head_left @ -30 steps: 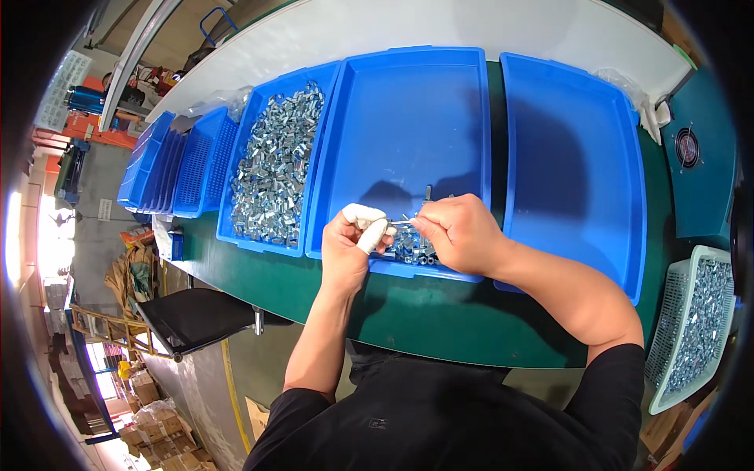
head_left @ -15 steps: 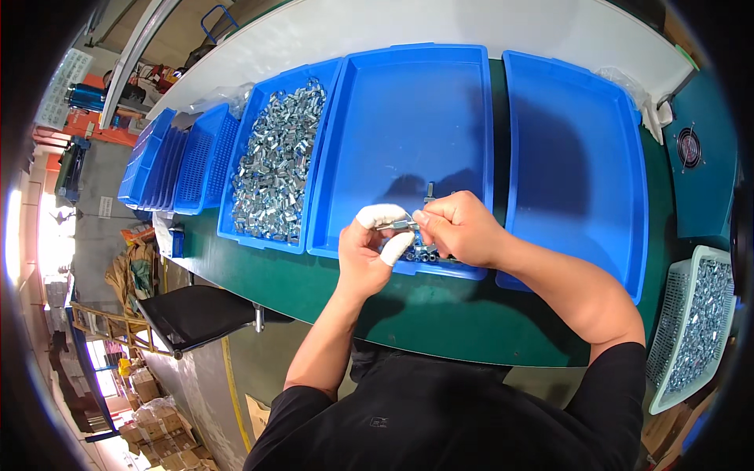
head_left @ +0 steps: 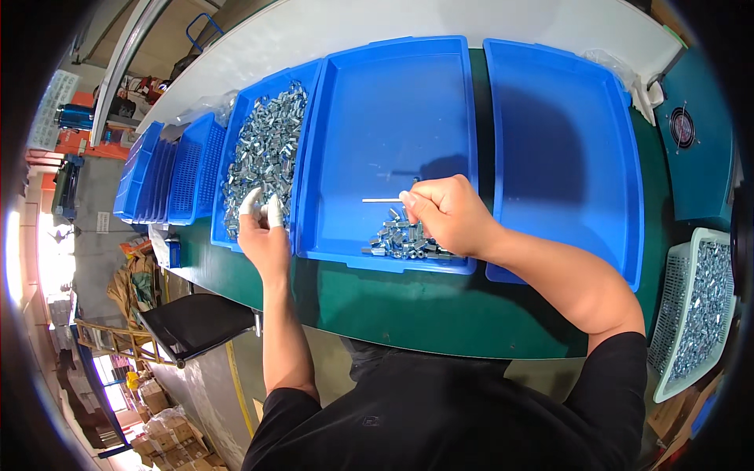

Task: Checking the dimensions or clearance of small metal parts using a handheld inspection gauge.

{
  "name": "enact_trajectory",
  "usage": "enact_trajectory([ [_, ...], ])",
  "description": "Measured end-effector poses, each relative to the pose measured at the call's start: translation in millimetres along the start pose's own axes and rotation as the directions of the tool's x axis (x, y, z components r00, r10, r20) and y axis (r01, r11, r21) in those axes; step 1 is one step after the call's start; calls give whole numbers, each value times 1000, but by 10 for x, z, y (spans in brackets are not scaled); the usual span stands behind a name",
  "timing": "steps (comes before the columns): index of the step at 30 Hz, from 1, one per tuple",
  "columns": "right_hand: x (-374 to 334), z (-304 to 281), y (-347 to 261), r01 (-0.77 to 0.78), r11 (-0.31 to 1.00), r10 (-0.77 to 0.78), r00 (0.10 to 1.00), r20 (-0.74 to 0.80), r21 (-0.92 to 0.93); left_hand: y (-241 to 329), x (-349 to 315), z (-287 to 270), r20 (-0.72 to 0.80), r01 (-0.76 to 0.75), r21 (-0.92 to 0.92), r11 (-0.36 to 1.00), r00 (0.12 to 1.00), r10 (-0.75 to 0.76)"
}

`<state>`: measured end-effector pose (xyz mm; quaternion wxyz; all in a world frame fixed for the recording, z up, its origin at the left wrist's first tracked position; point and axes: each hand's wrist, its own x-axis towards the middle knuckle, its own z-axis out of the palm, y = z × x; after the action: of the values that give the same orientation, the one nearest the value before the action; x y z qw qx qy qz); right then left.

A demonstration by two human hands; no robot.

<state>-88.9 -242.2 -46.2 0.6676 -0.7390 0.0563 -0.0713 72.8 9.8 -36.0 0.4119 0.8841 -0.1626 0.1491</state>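
My left hand, with white coverings on its thumb and a finger, is over the near part of the left tray full of shiny metal hex pieces. Its fingertips are apart, and I see nothing between them. My right hand is closed around one end of a thin straight metal rod, which points left over the middle blue tray. Just below the rod, a small pile of long hex nuts lies at that tray's near edge.
Another blue tray stands on the right of the green table. Blue perforated baskets are stacked at the left. A pale basket of metal parts is at the far right, below a teal machine with a fan.
My left hand has moved left, from beside my right hand to the left tray. The hex piece between my hands is gone from there, and the rod now shows bare.
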Motion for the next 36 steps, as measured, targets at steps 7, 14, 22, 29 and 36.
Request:
enact_trajectory([
  [7,4,6,63,9,999,-10,1000,-16,-31,499,-348,321,557,-376,-174,910,725,406],
  [14,3,29,70,38,999,-38,999,-29,-6,596,-311,565,771,-352,-147,924,544,330],
  [22,-8,3,39,6,1000,-6,1000,-10,5,449,-454,538,616,303,-447,842,787,44],
  [29,5,64,2,92,994,-94,995,-32,-56,356,-485,487,592,609,-727,316,790,-161],
  [36,-24,48,19,214,950,-228,973,-34,-225,499,-622,509,561,498,-616,610,821,-104],
])
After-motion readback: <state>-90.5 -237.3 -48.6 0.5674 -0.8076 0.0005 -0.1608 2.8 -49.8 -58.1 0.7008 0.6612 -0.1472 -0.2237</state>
